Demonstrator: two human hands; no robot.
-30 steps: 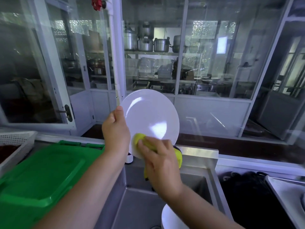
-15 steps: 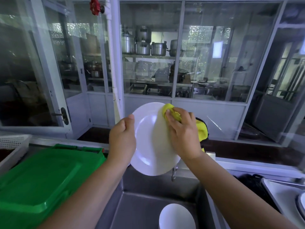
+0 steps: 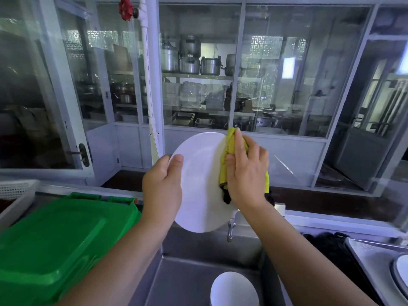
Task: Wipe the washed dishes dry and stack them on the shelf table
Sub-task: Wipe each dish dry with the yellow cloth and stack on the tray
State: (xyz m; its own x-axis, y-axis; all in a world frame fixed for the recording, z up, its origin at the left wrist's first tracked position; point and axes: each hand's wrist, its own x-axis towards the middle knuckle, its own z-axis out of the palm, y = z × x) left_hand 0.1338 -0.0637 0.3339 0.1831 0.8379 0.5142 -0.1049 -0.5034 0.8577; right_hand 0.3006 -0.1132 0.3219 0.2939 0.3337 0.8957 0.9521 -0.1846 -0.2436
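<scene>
White plate point(image 3: 198, 184) held up on edge, nearly upright, face toward the camera, above the back of the steel sink point(image 3: 187, 279) and in front of the glass partition point(image 3: 276, 89). Gripped at its left rim by the left hand point(image 3: 162, 186): thumb laid on the front face, other fingers hidden behind the plate. Upper right part covered by the right hand point(image 3: 245, 175), clasping a bunched yellow cloth point(image 3: 229, 149) and pressing it to the face; fingers nearly straight over the cloth, thumb tucked against its left fold, a dark edge of the cloth hanging out below the palm. Just below the plate's lower rim, a tap point(image 3: 230, 230), beside the right forearm. Down in the sink, near the bottom edge of the view, a white bowl point(image 3: 234, 290), well apart from the plate. Left of the sink, a green plastic lid point(image 3: 55, 239); beyond it, a white perforated basket point(image 3: 15, 191) at the left edge. At the far right, a metal tray point(image 3: 371, 255) carrying a dark-rimmed dish point(image 3: 401, 272), cut off by the frame. Behind the glass, steel pots point(image 3: 189, 60) on a shelf. Up the partition, a white pipe point(image 3: 150, 85) with a red valve wheel point(image 3: 125, 9).
</scene>
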